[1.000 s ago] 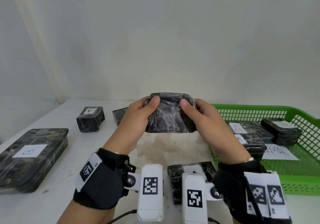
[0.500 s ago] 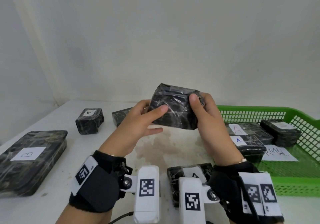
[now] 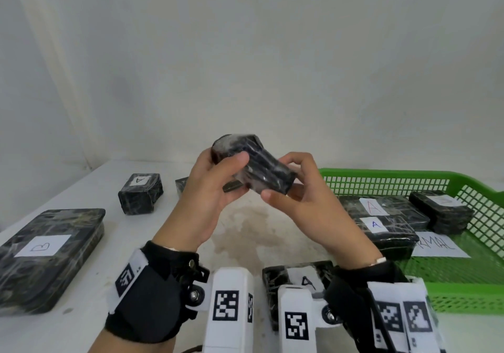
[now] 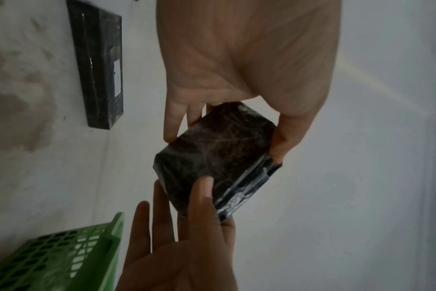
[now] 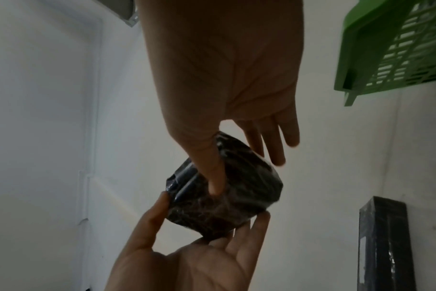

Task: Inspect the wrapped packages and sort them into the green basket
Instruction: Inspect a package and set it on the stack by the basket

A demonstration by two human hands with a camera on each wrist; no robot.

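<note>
Up in the air over the middle of the counter (image 3: 245, 222) sits the wrapped package (image 3: 253, 166), dark and glossy, tilted on a slant with one end pointing up and away. The left hand (image 3: 210, 189) has its thumb across the near face and its fingers (image 4: 177, 118) curled behind, so it is gripping the package; the right hand (image 3: 297, 192) cups the lower end, thumb and fingers (image 5: 274, 141) wrapped round it too. This looks like the inspection step, and no label shows on any face turned to us. To do it well, I'd say roll the package slowly between both hands, one hand always holding firm while the other shifts, since that slick film could slip. Check every face for a label before deciding. Just to the right waits the green basket (image 3: 463, 295), with three packages inside, two showing an A, and a paper sheet (image 3: 441, 246) on its floor. On the counter lie a small package marked A (image 3: 140, 193) at far left, a big flat package marked B (image 3: 46, 254) at the near left, another A package (image 3: 297, 279) below the wrists, and one more package (image 3: 181, 186) partly hidden behind the left hand.
</note>
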